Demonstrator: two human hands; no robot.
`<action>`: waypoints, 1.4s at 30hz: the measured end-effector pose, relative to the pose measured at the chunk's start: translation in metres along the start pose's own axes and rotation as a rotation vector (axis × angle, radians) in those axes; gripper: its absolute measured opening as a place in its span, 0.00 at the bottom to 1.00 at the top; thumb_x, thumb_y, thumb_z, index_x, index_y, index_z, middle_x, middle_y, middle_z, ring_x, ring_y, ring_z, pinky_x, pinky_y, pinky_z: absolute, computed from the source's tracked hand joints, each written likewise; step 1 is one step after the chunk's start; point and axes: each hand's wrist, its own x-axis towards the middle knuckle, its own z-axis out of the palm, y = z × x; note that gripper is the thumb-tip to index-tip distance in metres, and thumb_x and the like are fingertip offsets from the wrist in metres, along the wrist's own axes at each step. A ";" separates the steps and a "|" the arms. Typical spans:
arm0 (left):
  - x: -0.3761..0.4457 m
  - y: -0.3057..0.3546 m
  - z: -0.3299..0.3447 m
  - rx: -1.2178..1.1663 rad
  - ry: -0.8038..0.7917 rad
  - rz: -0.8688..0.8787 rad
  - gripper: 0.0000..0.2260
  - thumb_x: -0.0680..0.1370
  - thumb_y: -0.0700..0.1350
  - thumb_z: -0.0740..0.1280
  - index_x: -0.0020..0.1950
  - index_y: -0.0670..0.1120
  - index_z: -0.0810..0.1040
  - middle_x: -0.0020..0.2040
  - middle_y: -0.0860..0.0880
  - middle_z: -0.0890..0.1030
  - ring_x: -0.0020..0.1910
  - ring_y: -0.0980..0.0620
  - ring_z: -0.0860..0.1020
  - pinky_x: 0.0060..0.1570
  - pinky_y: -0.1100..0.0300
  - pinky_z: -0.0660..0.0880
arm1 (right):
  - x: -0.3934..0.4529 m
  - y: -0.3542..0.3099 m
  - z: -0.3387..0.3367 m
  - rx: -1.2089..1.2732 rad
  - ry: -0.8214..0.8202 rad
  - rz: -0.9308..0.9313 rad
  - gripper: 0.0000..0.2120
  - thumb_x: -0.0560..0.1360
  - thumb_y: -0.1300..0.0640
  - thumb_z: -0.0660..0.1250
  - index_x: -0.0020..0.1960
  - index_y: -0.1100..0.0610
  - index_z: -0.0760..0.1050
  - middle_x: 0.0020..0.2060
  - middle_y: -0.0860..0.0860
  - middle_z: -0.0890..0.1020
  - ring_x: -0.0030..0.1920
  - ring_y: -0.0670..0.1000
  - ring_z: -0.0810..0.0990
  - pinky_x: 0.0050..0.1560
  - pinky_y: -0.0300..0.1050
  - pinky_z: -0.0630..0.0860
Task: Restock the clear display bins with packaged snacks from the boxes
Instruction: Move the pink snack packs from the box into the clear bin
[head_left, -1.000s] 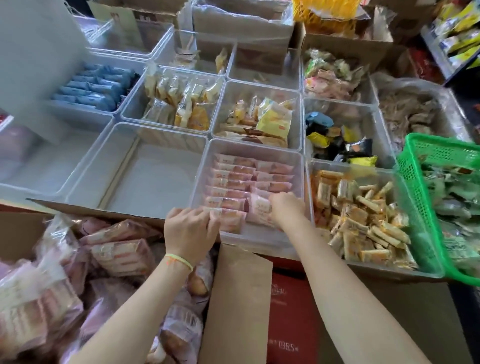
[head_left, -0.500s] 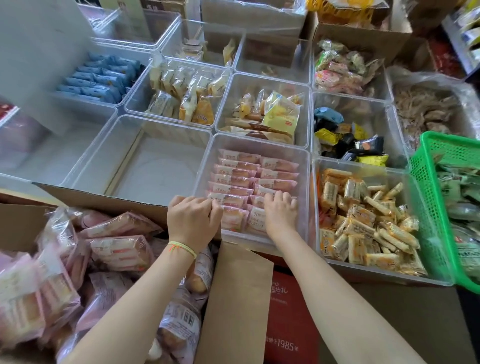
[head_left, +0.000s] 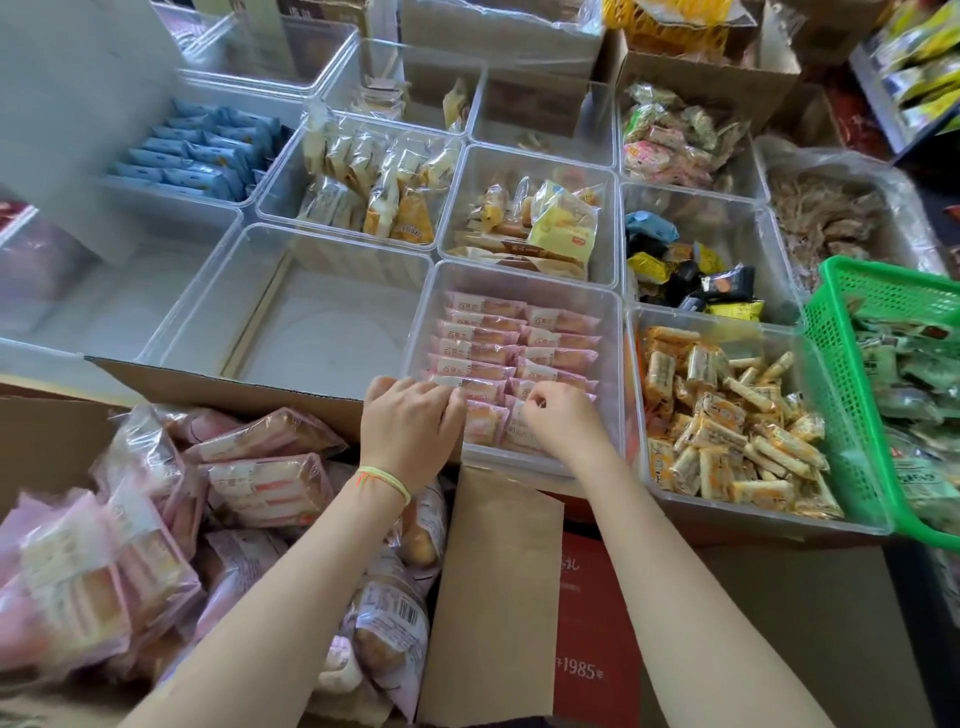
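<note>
Pink packs (head_left: 498, 358) | two rows in bin (head_left: 613, 364), long axes crosswise | left hand (head_left: 408, 428), right hand (head_left: 558, 423) at near row-ends, fingers curled, apparently pinching packs | box (head_left: 218, 384) nearer left hand

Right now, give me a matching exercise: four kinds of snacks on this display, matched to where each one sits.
1. pink snack packs
2. blue snack packs
3. green-wrapped snacks
4. orange-and-white snack sticks

A. green basket
B. far left bin
C. bin under both hands
D. bin beside the green basket

Pairs: 1-C, 2-B, 3-A, 4-D
</note>
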 end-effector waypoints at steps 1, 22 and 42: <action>-0.001 -0.003 -0.005 -0.103 -0.014 -0.001 0.19 0.80 0.51 0.54 0.36 0.48 0.78 0.37 0.51 0.81 0.39 0.47 0.78 0.49 0.53 0.67 | -0.013 -0.007 -0.004 0.050 0.001 -0.008 0.11 0.79 0.56 0.59 0.40 0.57 0.76 0.41 0.54 0.81 0.44 0.56 0.79 0.44 0.49 0.75; -0.130 -0.172 -0.114 -0.057 -0.114 -0.142 0.16 0.74 0.53 0.60 0.49 0.49 0.84 0.47 0.47 0.82 0.48 0.43 0.78 0.47 0.50 0.74 | -0.128 -0.167 0.153 0.358 -0.085 0.048 0.25 0.74 0.56 0.74 0.67 0.59 0.70 0.57 0.51 0.78 0.55 0.49 0.75 0.53 0.40 0.70; -0.066 -0.081 -0.171 -1.125 -0.762 -0.141 0.20 0.69 0.55 0.78 0.55 0.45 0.83 0.49 0.45 0.85 0.47 0.47 0.84 0.47 0.53 0.81 | -0.178 -0.132 -0.012 0.742 -0.052 -0.247 0.23 0.76 0.40 0.69 0.55 0.59 0.82 0.49 0.58 0.85 0.48 0.56 0.85 0.44 0.48 0.81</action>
